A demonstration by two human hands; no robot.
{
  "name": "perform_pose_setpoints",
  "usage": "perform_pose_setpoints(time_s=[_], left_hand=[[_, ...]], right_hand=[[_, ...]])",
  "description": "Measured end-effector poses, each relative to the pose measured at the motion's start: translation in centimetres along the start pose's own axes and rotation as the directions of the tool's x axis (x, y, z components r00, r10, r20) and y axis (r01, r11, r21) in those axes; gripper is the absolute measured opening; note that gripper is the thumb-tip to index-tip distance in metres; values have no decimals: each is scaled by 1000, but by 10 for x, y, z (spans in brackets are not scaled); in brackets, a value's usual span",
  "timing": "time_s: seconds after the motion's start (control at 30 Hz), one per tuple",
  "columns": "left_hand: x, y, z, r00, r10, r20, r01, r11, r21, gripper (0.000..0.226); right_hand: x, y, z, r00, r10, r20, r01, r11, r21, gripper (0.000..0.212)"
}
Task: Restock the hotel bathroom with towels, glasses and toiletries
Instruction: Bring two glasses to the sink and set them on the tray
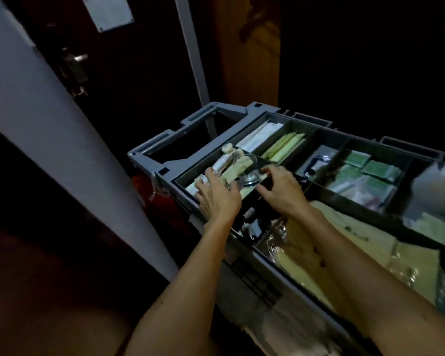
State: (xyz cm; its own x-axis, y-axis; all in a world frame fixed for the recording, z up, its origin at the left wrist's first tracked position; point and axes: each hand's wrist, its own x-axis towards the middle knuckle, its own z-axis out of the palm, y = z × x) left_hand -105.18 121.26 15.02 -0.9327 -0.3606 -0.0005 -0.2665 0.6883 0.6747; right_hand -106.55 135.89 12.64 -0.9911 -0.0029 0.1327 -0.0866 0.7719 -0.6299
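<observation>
A grey housekeeping cart (165, 147) stands in a dim corridor, its top tray split into compartments of toiletry packets. My left hand (217, 195) reaches into the leftmost compartment and holds a clear drinking glass (248, 173) lying on its side over cream-coloured toiletry packets (238, 167). My right hand (280, 187) rests on the divider beside the glass, its fingers curled at the glass's right side; whether they grip it is unclear.
White sachets (261, 136), pale green packets (284, 146) and green-labelled packets (365, 167) fill other compartments. A white roll (437, 186) sits at the right edge. Plastic-wrapped cream linen (344, 242) lies below the tray. A grey door frame (49, 129) stands left.
</observation>
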Motion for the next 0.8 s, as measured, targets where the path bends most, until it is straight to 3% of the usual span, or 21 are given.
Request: perform_pose_setpoints(time_s=[0.17,0.33,0.5,0.63,0.8], left_hand=[[41,-6,30,972,-232,-26,230,971,-71,72],[59,-15,43,952,-304,-25,303,953,-22,46],[73,-19,42,932,-357,-63,354,934,-52,41],[75,-22,37,937,-338,-87,328,939,-105,41],[67,-9,14,975,-163,-153,132,972,-197,37]], right_hand=[[64,6,20,999,-6,45,9,998,-58,63],[96,13,40,980,6,197,35,978,-206,71],[104,12,50,993,1,117,10,995,-95,61],[108,16,46,993,-62,97,57,997,59,49],[102,8,8,992,-128,2,126,985,115,38]])
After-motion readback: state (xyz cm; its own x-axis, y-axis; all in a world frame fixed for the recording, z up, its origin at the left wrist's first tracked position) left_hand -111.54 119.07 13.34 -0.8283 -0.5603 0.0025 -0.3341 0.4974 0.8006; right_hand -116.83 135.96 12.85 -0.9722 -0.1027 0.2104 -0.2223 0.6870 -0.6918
